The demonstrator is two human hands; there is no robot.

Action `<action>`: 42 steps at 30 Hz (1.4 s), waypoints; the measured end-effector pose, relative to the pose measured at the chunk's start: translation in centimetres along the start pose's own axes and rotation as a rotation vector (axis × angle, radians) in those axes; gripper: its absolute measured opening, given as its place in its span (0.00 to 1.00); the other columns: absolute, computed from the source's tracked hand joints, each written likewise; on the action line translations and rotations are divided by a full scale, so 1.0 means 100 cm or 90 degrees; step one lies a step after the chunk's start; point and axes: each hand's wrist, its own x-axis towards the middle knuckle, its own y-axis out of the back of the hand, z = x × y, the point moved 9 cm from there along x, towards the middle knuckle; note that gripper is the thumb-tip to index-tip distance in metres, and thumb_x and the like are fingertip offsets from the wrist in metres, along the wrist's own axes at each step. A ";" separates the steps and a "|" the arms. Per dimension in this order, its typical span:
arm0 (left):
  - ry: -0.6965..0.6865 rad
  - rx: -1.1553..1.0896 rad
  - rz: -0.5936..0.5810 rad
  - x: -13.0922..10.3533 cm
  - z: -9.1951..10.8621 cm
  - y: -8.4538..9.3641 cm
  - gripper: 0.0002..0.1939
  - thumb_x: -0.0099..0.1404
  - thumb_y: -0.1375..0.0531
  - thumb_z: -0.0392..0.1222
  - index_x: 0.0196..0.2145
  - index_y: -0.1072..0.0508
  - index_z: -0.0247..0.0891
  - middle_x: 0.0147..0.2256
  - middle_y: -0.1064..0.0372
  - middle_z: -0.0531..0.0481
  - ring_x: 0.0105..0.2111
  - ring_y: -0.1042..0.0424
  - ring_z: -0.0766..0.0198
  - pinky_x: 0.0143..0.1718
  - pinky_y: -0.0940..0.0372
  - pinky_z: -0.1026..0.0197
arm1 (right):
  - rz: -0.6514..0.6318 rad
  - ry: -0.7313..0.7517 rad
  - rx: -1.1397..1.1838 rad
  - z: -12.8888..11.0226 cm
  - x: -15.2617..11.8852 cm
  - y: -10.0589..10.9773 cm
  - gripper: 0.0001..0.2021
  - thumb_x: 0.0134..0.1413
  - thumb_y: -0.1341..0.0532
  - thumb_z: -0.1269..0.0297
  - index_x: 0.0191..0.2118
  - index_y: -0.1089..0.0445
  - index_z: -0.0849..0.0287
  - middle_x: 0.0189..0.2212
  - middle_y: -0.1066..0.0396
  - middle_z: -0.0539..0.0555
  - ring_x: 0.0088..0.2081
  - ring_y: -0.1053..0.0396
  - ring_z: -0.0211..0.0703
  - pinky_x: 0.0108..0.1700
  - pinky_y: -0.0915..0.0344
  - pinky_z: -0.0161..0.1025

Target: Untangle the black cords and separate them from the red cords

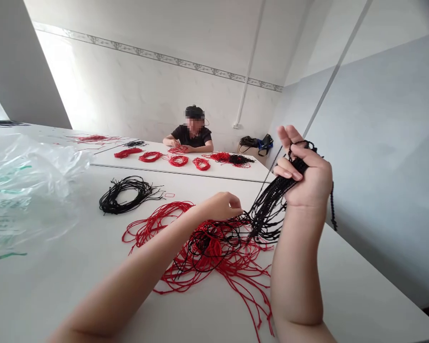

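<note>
My right hand [303, 171] is raised at the right, its lower fingers wrapped round a bundle of black braided cords [271, 202] that hangs down toward the table. The index and middle fingers point up. My left hand [223, 207] is lower, over the pile, with thumb and fingertips pinched together at black cord strands beside the hanging bundle. Beneath both hands lies a tangled heap of red cords [218, 252] with black cords [200, 240] mixed in on the white table [207, 305].
A coiled black cord bundle [109, 202] lies left of the heap. The clear plastic bag [32, 200] covers the table's left side. Across the table, a person [195, 136] handles red cords near several red coils [178, 160]. Dark bags [257, 144] sit behind.
</note>
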 end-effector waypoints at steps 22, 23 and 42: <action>-0.044 -0.763 0.458 -0.093 -0.008 0.167 0.02 0.56 0.42 0.40 0.29 0.31 0.40 0.31 0.33 0.51 0.27 0.33 0.67 0.34 0.34 0.61 | 0.147 0.011 -0.005 0.012 0.017 0.057 0.13 0.43 0.42 0.70 0.38 0.28 0.56 0.48 0.29 0.50 0.14 0.58 0.23 0.17 0.50 0.28; -0.012 -0.712 0.503 -0.097 -0.015 0.168 0.05 0.56 0.42 0.41 0.32 0.31 0.41 0.34 0.32 0.49 0.31 0.31 0.65 0.37 0.33 0.60 | 0.158 -0.002 -0.001 0.018 0.019 0.058 0.13 0.42 0.42 0.70 0.38 0.28 0.56 0.47 0.28 0.50 0.14 0.57 0.23 0.17 0.50 0.27; -0.005 0.294 0.076 -0.135 -0.046 -0.029 0.15 0.69 0.52 0.46 0.43 0.27 0.46 0.52 0.30 0.49 0.55 0.38 0.56 0.60 0.54 0.46 | 0.320 -0.194 0.224 0.088 -0.097 0.212 0.05 0.46 0.38 0.75 0.30 0.35 0.61 0.24 0.28 0.44 0.11 0.58 0.21 0.13 0.51 0.20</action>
